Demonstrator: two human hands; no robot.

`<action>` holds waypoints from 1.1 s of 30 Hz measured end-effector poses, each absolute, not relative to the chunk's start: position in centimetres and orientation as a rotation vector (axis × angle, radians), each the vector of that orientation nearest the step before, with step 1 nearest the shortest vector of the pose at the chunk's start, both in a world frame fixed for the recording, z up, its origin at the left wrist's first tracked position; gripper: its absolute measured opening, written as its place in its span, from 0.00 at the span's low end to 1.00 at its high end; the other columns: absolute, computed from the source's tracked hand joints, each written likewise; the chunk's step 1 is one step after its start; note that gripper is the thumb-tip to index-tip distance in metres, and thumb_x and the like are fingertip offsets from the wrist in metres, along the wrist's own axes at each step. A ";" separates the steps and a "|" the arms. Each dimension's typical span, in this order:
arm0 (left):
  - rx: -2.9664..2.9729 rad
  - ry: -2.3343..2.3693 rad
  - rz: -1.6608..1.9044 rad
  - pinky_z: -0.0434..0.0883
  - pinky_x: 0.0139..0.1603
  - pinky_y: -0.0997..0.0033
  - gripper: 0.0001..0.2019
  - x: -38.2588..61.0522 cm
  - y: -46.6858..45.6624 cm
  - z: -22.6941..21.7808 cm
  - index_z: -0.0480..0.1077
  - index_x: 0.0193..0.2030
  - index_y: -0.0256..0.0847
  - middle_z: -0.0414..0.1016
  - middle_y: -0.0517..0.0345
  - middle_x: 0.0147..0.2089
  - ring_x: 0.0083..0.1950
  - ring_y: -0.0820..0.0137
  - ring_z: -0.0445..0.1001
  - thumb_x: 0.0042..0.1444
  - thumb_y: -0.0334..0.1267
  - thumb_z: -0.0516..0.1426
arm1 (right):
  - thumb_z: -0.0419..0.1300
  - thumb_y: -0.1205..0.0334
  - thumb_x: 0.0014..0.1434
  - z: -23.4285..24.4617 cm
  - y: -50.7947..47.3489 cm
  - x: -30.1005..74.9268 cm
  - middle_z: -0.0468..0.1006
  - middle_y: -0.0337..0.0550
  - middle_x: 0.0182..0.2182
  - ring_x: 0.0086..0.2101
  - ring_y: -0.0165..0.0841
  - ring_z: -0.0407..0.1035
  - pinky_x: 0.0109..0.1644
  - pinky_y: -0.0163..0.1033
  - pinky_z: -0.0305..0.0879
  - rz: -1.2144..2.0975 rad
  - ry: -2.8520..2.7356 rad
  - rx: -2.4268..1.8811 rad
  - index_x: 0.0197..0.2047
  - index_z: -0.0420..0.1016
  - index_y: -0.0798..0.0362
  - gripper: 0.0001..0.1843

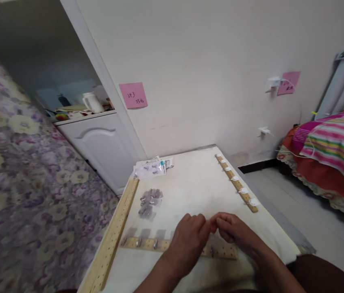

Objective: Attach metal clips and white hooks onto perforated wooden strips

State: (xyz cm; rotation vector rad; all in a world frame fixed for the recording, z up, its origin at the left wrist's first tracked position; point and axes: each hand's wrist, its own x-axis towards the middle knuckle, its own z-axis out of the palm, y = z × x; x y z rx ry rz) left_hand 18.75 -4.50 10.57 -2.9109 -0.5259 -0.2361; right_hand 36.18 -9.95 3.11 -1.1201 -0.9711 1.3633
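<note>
My left hand (190, 238) and my right hand (230, 228) meet above the near part of the white-covered table (187, 187). Both are closed, with thumbs and fingertips drawn together; whatever lies between them is too small or hidden to make out. Under them runs a narrow wooden strip with holes (162, 244), partly covered by my left hand. Small shiny metal pieces (155, 243) sit along it, with clear plastic pieces behind some of them. Beyond my left hand lies a cluster of small clear packets (150, 201) with dark contents.
A second holed strip (245, 197) with white round tags lies at the right. Along the left edge runs a long holed wooden board (120, 221). Flat printed packages (150, 169) lie at the back left. The wall stands behind; a bed (330, 162) is at right.
</note>
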 end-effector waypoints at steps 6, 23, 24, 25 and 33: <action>-2.934 -0.489 -0.316 0.59 0.34 0.67 0.09 19.8 -5.1 9.9 0.65 0.41 0.43 0.68 0.59 0.35 0.35 0.69 0.65 0.65 0.34 0.45 | 0.68 0.51 0.45 3.6 -10.6 36.4 0.65 0.31 0.22 0.20 0.21 0.52 0.22 0.30 0.46 1.478 -0.980 -0.948 0.35 0.71 0.54 0.18; -3.295 -1.300 -0.964 0.65 0.36 0.75 0.07 19.7 -7.0 7.6 0.63 0.32 0.42 0.68 0.61 0.32 0.34 0.74 0.68 0.59 0.29 0.48 | 0.59 0.55 0.53 3.7 -11.2 37.3 0.70 0.32 0.26 0.20 0.25 0.67 0.20 0.29 0.57 1.331 -0.972 -1.089 0.40 0.67 0.52 0.13; -3.294 -1.359 -0.997 0.65 0.35 0.75 0.07 19.8 -7.3 7.3 0.64 0.32 0.42 0.68 0.61 0.32 0.33 0.73 0.68 0.58 0.29 0.48 | 0.59 0.54 0.54 3.6 -11.2 37.3 0.71 0.33 0.27 0.20 0.24 0.66 0.20 0.29 0.57 1.313 -0.970 -1.105 0.40 0.67 0.51 0.13; -3.292 -1.406 -1.019 0.65 0.35 0.75 0.07 19.9 -7.6 7.1 0.64 0.32 0.42 0.68 0.61 0.32 0.33 0.73 0.68 0.57 0.29 0.49 | 0.59 0.54 0.54 3.5 -11.2 37.3 0.71 0.33 0.27 0.19 0.23 0.65 0.20 0.29 0.56 1.295 -0.967 -1.120 0.40 0.67 0.51 0.13; -3.292 -1.520 -1.149 0.66 0.37 0.72 0.06 20.2 -8.6 5.8 0.66 0.33 0.42 0.70 0.59 0.34 0.36 0.71 0.69 0.57 0.31 0.49 | 0.63 0.57 0.50 3.3 -11.4 37.5 0.68 0.32 0.25 0.23 0.24 0.60 0.25 0.30 0.54 1.279 -0.962 -1.141 0.41 0.70 0.52 0.16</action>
